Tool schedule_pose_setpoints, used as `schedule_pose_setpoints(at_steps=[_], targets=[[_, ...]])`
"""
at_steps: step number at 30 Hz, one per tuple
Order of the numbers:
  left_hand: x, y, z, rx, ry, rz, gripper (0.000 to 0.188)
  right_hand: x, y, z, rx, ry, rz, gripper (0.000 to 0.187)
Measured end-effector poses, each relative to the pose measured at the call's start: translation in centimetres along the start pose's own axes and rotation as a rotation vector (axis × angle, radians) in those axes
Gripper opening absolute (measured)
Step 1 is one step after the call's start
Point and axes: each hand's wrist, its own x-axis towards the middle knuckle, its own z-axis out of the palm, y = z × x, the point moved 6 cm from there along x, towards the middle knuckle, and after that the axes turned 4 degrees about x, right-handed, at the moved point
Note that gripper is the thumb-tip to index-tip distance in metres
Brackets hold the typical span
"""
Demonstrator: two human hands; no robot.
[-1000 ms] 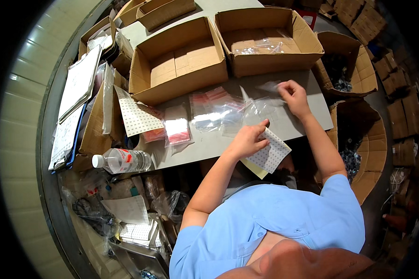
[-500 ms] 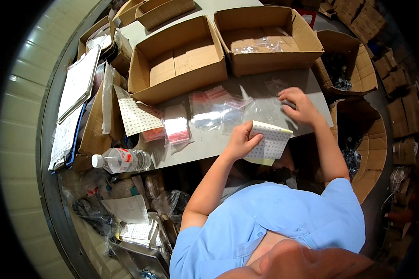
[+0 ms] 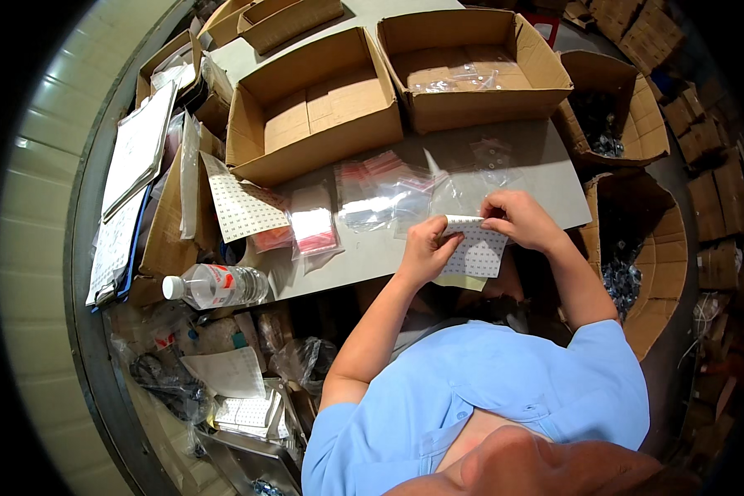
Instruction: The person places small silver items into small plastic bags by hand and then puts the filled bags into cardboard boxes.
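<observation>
My left hand [image 3: 427, 250] grips the left edge of a folded sheet of small printed labels [image 3: 476, 252], thumb on its face. Fingers pinched, my right hand [image 3: 522, 220] is at the sheet's top right edge; whether a single label is between the fingertips is too small to tell. Yellowish backing shows at the sheet's lower edge. Just beyond the hands, a clear plastic bag [image 3: 455, 195] lies on the grey table [image 3: 546, 169]. A small clear bag with round pieces [image 3: 493, 154] lies farther off. Flat zip bags with red strips [image 3: 312, 219] lie to the left.
Two cardboard boxes stand at the back, one bare inside [image 3: 310, 116], the other holding small clear bags [image 3: 463, 78]. Another label sheet [image 3: 240, 202] leans by a water bottle [image 3: 223, 286] at the left. Cartons with dark parts [image 3: 624, 281] stand right of the table.
My right hand has come down and left from over the table to the label sheet's top edge. The sheet has tilted slightly; my left hand keeps its grip.
</observation>
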Motion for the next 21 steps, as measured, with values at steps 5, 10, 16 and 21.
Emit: schedule_pose_setpoints(at_steps=[5,10,16,21], targets=[[0.0,0.0,-0.2,0.009,0.055,0.049,0.016,0.0,-0.3,-0.4,-0.095,0.056,-0.012,0.016],[-0.1,0.0,0.0,-0.122,0.06,-0.047,0.016,0.6,0.6,-0.9,0.092,-0.133,0.083,0.016],[-0.1,-0.9,0.1,-0.092,-0.03,-0.081,0.018,1.4,2.3,-1.7,0.217,-0.127,0.011,0.014],[-0.2,-1.2,-0.1,-0.062,-0.007,-0.039,0.017,1.5,0.5,-1.1,0.072,-0.187,-0.039,0.017]])
